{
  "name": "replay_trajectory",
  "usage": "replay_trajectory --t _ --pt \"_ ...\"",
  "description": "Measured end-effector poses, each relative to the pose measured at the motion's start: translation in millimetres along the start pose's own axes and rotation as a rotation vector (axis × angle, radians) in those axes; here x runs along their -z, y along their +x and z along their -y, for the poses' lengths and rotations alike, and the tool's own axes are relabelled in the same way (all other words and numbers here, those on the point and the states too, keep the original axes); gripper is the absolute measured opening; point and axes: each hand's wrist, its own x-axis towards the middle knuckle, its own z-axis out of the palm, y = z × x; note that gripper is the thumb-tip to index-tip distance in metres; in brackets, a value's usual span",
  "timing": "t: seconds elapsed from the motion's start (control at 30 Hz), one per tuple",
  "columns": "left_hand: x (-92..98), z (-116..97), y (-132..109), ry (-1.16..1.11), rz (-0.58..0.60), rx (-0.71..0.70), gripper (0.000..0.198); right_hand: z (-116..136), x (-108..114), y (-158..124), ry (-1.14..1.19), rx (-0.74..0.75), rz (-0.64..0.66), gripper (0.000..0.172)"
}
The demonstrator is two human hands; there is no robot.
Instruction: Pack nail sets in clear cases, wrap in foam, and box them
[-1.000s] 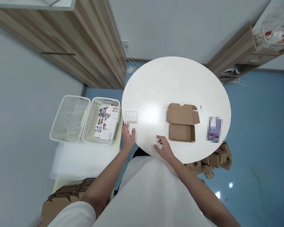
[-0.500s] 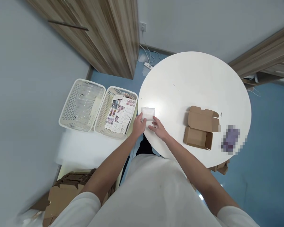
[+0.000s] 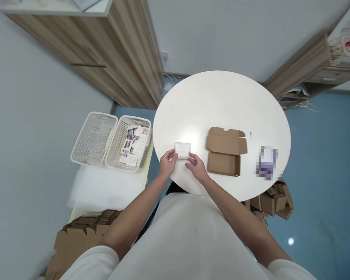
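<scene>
A small white wrapped packet point(image 3: 182, 150) lies near the front left edge of the round white table point(image 3: 221, 93). My left hand point(image 3: 168, 162) pinches its lower left corner between thumb and fingers. At the packet's lower right corner is my right hand point(image 3: 196, 166), its fingers apart and the fingertips touching or nearly touching the edge. An open brown cardboard box point(image 3: 224, 163) stands to the right of my right hand, its lid folded back, with nothing visible inside.
A blurred-out purple and white item point(image 3: 266, 163) lies at the table's right. Left of the table are a basket of printed cards point(image 3: 128, 167) and a basket of clear plastic pieces point(image 3: 76, 157). Flattened cardboard point(image 3: 72, 241) is at lower left; brown boxes point(image 3: 268, 204) sit below the table's right edge.
The head view has shifted, so the table and box appear further left. Both hands remain at the packet, with little change in their grip.
</scene>
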Motion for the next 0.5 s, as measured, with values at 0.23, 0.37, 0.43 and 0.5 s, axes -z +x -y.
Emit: replay_trajectory --t 0.23,0.37,0.43,0.5 --pt "-85.3 -21.0 -42.6 -0.018 0.135 -0.126 0.039 -7.1 84.2 -43.7 0.078 0.283 -0.146 0.051" --pt "-123.7 -21.0 -62.1 0.023 0.248 -0.108 0.039 -21.5 127.6 -59.8 0.011 0.300 -0.215 0.052" --pt "-135.7 -19.8 -69.1 0.079 0.307 -0.092 0.039 -28.8 142.4 -63.8 -0.027 0.264 -0.223 0.054" --pt "-143.4 -18.0 -73.7 0.157 0.358 -0.083 0.040 -33.4 152.5 -65.1 -0.074 0.201 -0.211 0.057"
